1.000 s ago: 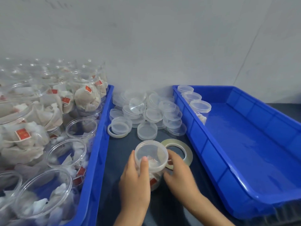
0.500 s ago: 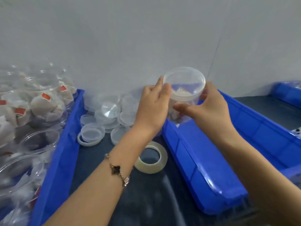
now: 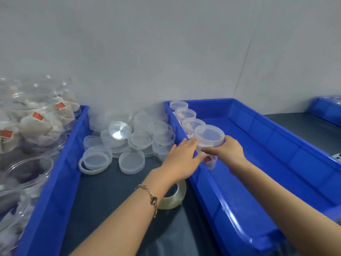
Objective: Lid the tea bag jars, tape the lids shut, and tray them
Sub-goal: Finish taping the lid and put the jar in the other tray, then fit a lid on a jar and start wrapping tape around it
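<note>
Pale grey wall (image 3: 166, 52) fills the upper half of the view, and below it a dark, matte tabletop (image 3: 103, 196) runs between two bins. On the right sits the large blue plastic tray (image 3: 273, 163), long and shallow; three lidded clear jars (image 3: 186, 115) stand in a row along its near-left wall. On the left, a second blue plastic bin (image 3: 55, 182) holds open clear jars of white tea bags with red tags (image 3: 35, 124). Between the bins lies a heap of loose translucent round lids (image 3: 136, 137), some stacked, some tilted.

Both arms reach forward to the tray's left wall. The right hand (image 3: 227, 151) grips the side of a lidded clear plastic jar of tea bags (image 3: 209, 139), fingers curled round it just under the lid; the jar stands upright inside the tray, next in line after the three others, and whether its base touches the tray floor I cannot tell. The left hand (image 3: 181, 157) lies over the tray's rim with straight fingers touching the jar's left side. A thin gold chain bracelet (image 3: 151, 198) circles the left wrist. Just beneath that forearm, a roll of clear tape (image 3: 175, 198) rests on the tabletop beside the tray, partly hidden, and a thinner pale tape ring (image 3: 90, 169) lies under a lid near the left bin.
</note>
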The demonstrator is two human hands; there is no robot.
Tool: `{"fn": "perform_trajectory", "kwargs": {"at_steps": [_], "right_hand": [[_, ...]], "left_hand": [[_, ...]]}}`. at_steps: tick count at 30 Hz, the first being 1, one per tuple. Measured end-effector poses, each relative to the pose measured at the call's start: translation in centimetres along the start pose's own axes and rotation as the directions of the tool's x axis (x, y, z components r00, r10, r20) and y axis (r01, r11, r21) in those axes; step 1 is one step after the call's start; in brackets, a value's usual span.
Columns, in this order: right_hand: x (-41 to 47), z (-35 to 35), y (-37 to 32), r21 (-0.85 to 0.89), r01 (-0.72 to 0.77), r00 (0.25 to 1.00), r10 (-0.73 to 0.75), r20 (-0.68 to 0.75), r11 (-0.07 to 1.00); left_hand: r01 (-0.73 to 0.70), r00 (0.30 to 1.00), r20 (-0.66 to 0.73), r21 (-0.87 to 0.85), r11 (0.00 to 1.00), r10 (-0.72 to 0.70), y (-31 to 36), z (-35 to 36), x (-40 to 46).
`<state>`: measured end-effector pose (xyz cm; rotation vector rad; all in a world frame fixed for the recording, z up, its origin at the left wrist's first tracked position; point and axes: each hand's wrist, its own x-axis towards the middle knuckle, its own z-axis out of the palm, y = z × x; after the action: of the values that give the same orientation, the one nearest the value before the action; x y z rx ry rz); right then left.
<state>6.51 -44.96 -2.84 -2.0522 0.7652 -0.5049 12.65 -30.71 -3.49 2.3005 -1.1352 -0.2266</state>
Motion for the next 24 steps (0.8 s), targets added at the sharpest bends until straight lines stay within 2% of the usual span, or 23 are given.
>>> {"fn": "perform_trajectory", "kwargs": {"at_steps": [6, 8, 10, 11, 13, 15, 17, 19, 20, 21, 24], "right_hand": [[0.1, 1.2, 2.0, 0.095, -0.002, 0.97, -0.021, 0.242, 0.996], [0.0, 1.1, 2.1, 0.099, -0.083, 0.956, 0.052, 0.287, 0.992], [-0.3, 1.4, 1.4, 0.045, -0.17, 0.944, 0.149, 0.293, 0.984], [-0.6, 1.7, 0.9, -0.004, -0.154, 0.96, 0.151, 0.234, 0.988], [-1.7, 2.3, -1.0, -0.136, 0.0, 1.0, 0.004, 0.031, 0.991], [-4.1, 3.5, -3.8, -0.168, 0.235, 0.966, -0.249, -0.066, 0.957], [-7.5, 5.1, -6.9, -0.016, 0.367, 0.93, -0.366, 0.016, 0.93], [-11.0, 6.9, -9.6, 0.182, 0.413, 0.885, -0.44, 0.15, 0.893], [-12.5, 7.9, -10.6, 0.223, 0.414, 0.868, -0.457, 0.195, 0.883], [-13.9, 8.6, -11.4, 0.223, 0.433, 0.838, -0.481, 0.257, 0.874], [-16.8, 11.1, -13.3, 0.184, 0.504, 0.717, -0.527, 0.456, 0.844]], "left_hand": [[0.007, 0.994, 0.106, 0.07, 0.998, -0.014, -0.3, 0.1, -0.9], [0.021, 0.994, 0.109, 0.071, 0.997, -0.029, -0.7, -0.1, -1.5], [0.042, 0.995, 0.082, 0.073, 0.996, -0.048, -1.1, -0.5, -2.2], [0.057, 0.997, 0.052, 0.067, 0.996, -0.061, -1.2, -0.9, -2.7], [0.111, 0.993, -0.035, -0.019, 0.994, -0.111, -1.4, -1.9, -3.8], [0.153, 0.974, -0.138, -0.189, 0.97, -0.18, -1.0, -3.1, -5.2], [0.126, 0.936, -0.259, -0.387, 0.913, -0.239, -0.5, -4.4, -7.3], [0.06, 0.87, -0.364, -0.594, 0.802, -0.334, 0.1, -5.7, -9.7], [0.051, 0.837, -0.377, -0.668, 0.743, -0.397, 0.1, -6.4, -10.9], [0.069, 0.808, -0.378, -0.701, 0.709, -0.452, 0.0, -6.9, -12.0], [0.165, 0.717, -0.428, -0.661, 0.732, -0.549, -1.0, -8.4, -15.3]]}}
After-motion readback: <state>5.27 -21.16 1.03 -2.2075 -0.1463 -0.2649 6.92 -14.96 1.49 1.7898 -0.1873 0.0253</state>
